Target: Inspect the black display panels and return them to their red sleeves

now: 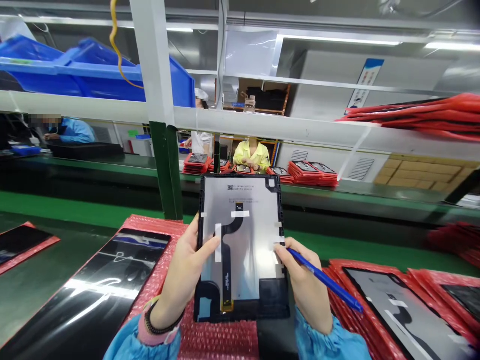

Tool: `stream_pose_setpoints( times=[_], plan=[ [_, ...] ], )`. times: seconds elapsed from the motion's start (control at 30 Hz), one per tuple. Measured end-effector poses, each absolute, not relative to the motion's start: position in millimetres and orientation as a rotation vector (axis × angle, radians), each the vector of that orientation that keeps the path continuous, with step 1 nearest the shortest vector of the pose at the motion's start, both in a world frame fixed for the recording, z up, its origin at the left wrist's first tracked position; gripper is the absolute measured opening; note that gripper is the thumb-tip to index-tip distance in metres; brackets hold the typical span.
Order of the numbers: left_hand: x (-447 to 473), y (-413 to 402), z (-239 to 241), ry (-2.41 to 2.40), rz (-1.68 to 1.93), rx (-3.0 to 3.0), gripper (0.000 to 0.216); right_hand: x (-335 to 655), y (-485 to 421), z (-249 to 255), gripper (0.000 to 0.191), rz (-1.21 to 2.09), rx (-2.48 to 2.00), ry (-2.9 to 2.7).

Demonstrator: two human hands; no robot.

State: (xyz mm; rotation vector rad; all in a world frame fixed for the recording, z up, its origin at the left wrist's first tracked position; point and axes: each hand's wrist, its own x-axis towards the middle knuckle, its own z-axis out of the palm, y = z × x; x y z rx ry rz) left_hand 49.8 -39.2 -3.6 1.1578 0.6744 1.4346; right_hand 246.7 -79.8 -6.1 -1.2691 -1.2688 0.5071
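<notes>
Held upright in front of me is a tablet display panel (pixel 250 255), its silver back facing me, with a black frame, a dark ribbon cable (pixel 227 265) and white tape strips. My left hand (pixel 183 272) grips its left edge, thumb on the back near a tape strip. At the right edge, my right hand (pixel 305 282) holds the panel with thumb and fingers. A blue pen (pixel 328 284) is also in that hand, slanting down to the right. Below the panel lies red bubble wrap (pixel 221 341).
Left, a glossy black panel (pixel 112 280) lies on red bubble wrap. Right, another silver-backed panel (pixel 397 310) tops stacked red bubble bags (pixel 339 285). A white post (pixel 152 60) and shelf rail (pixel 262 119) stand ahead, with blue bins (pixel 93 75) above. Across the line works a person in yellow (pixel 252 152).
</notes>
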Motion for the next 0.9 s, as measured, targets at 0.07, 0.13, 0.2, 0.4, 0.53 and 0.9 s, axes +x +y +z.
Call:
stream_pose_setpoints(
  times=[0.07,0.13,0.2,0.4,0.53,0.9],
  plan=[
    [48,-34,-5,0.686,1.442,1.173,0.048,245,-73,-8,0.039,0.506,-1.264,-1.251],
    [45,-29,-6,0.683,1.426,1.154,0.044,246,-68,-11,0.035,0.607,-1.223,-1.248],
    [43,-25,-7,0.666,1.410,1.120,0.042,247,-66,-14,0.029,0.786,-1.143,-1.201],
    [41,-22,-6,0.585,1.403,1.064,0.049,251,-64,-14,0.027,1.071,-0.971,-1.048],
    [42,-22,-4,0.575,1.370,1.045,0.055,250,-62,-17,0.028,1.080,-0.932,-0.924],
    [43,-22,-9,0.614,1.350,1.158,0.047,251,-67,-21,0.038,0.671,-1.183,-1.193]
  ],
)
